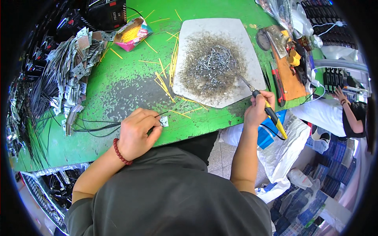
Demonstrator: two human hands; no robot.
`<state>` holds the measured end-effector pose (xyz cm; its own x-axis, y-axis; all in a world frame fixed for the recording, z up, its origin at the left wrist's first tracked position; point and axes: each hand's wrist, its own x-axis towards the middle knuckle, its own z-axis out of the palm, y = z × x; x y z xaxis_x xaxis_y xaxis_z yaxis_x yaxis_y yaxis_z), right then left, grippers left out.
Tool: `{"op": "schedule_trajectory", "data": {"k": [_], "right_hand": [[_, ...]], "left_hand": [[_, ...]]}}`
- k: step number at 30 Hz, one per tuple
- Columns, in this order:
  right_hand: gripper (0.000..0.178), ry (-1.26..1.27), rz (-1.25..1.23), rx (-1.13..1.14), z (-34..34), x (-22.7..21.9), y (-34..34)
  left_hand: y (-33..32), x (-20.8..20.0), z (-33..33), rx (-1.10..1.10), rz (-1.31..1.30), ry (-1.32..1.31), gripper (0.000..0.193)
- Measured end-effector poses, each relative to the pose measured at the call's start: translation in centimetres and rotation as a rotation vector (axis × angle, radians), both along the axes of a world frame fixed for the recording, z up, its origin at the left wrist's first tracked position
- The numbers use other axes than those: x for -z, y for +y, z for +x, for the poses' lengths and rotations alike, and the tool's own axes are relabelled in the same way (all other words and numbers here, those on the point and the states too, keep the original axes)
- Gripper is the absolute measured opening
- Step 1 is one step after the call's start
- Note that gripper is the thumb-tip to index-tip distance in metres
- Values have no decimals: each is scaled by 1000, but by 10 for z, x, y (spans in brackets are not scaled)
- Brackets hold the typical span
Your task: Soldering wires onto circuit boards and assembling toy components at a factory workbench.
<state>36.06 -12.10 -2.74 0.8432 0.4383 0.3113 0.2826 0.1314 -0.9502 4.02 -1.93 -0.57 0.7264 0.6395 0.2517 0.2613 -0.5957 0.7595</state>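
At the near edge of the green table (118, 90), I am seeing the left hand (136, 133) lying knuckles-up, its forearm coming in from seven o'clock with a red bead bracelet (119, 152) at the wrist. Its fingers are curling narrowly, pinching a small circuit board (164, 121) against the table, with thin black wires (94, 128) trailing off toward nine o'clock. At three o'clock from it, the right hand (258, 110) is wrapping closed around a soldering iron (267, 110) with a yellow handle, forearm rising almost straight up from six o'clock. The iron's tip is pointing toward eleven o'clock over a grey mat (220, 59) strewn with wire scraps (214, 61). Yellow sticks (163, 80) are lying scattered between.
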Motion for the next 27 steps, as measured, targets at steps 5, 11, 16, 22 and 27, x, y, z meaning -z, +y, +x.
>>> {"op": "schedule_trajectory", "data": {"k": [5, 11, 16, 22, 27], "right_hand": [[6, -25, -12, -26, 1, -1, 4], [5, 70, 98, 17, -17, -5, -3], [13, 177, 124, -191, -62, -7, -21], [27, 202, 20, -474, -130, -7, -32], [27, 205, -73, -567, -140, 2, -43]], "left_hand": [[2, -2, -1, 8, 26, 13, 11], [-1, 0, -7, 7, -2, 4, 11], [0, 1, -4, -4, 23, 5, 11], [-2, 5, 1, -22, 36, 11, 11], [-6, 6, 0, -50, 63, 0, 10]]}}
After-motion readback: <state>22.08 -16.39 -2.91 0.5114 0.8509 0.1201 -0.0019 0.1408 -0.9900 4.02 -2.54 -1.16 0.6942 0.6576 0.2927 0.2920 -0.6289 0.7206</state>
